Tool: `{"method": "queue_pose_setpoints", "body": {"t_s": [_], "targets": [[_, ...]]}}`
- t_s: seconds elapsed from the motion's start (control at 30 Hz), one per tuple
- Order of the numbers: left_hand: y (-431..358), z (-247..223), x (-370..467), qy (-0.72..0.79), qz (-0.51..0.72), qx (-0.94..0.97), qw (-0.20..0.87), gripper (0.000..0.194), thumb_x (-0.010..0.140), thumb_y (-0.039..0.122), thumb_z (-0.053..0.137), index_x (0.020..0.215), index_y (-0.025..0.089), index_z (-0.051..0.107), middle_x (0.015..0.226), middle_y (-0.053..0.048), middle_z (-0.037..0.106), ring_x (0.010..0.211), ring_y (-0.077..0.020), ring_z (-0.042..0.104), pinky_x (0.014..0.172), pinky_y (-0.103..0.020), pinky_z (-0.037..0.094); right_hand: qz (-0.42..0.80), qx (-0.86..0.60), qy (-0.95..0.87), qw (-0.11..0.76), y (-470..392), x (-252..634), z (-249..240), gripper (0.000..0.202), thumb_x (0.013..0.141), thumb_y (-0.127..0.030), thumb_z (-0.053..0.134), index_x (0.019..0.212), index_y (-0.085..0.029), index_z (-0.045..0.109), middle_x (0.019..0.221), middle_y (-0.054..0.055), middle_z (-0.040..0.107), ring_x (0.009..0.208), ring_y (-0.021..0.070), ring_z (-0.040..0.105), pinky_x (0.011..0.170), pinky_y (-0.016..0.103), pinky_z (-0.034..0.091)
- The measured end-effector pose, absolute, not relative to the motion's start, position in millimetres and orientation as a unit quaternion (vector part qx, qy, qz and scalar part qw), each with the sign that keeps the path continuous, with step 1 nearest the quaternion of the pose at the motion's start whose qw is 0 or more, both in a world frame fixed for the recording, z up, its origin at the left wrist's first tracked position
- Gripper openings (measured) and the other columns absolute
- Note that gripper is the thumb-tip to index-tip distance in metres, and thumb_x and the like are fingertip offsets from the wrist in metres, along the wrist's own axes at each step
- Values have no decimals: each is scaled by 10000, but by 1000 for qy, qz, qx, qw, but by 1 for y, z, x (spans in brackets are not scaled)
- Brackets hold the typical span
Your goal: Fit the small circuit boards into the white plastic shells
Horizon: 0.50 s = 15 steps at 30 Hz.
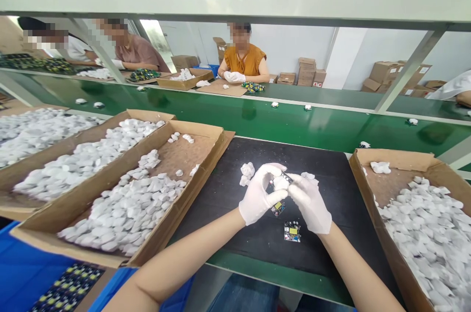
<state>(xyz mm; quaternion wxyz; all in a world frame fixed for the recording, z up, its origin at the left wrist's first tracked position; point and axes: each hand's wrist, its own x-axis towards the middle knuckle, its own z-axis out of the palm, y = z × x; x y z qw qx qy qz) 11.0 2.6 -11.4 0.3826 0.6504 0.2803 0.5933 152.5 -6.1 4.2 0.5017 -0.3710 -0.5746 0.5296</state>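
Note:
My left hand point(258, 195) and my right hand point(309, 204), both in white gloves, meet above a black mat point(331, 243). Between their fingertips they grip a small circuit board with a white piece point(281, 183) against it; the fingers cover much of both. Just below the hands lies a circuit board point(278, 208) with a yellow part, partly hidden. Nearer me, another circuit board point(292, 232) rests flat on the mat. A small heap of white pieces point(247, 173) sits beside my left hand, and more white pieces point(309, 175) show behind my right hand.
Cardboard trays of white pieces stand at the left point(221, 140) and right point(395, 157). Beyond the mat runs a green conveyor point(253, 123) carrying several small white-topped items. A metal frame point(235, 3) crosses overhead. Several people sit opposite. More boards point(69, 287) lie lower left.

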Motion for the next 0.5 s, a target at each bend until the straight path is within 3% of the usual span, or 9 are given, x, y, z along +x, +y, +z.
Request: {"method": "queue_pose_setpoints", "body": {"t_s": [0.23, 0.37, 0.5], "targets": [[2, -8, 7, 257, 603, 674, 340, 409, 677, 468, 700, 880, 193, 477, 1075, -94, 521, 958, -223, 533, 809, -371, 440, 616, -351, -523, 474, -9, 145, 10, 124, 712, -333, 667, 808, -257, 684, 797, 26, 674, 760, 208, 591, 769, 372, 455], [2, -11, 6, 188, 586, 644, 454, 463, 688, 534, 662, 956, 192, 502, 1134, -104, 542, 947, -225, 562, 808, -376, 463, 641, -325, -498, 486, -7, 150, 5, 106, 733, -331, 651, 783, -239, 673, 811, 17, 671, 783, 201, 607, 757, 352, 462], [1, -14, 7, 187, 574, 587, 539, 433, 778, 440, 619, 1132, 214, 513, 1216, -108, 565, 1093, -262, 544, 876, -398, 463, 600, -330, -520, 511, -2, 152, -1, 126, 704, -272, 685, 810, -213, 651, 848, 13, 669, 837, 191, 603, 804, 338, 449]]}}
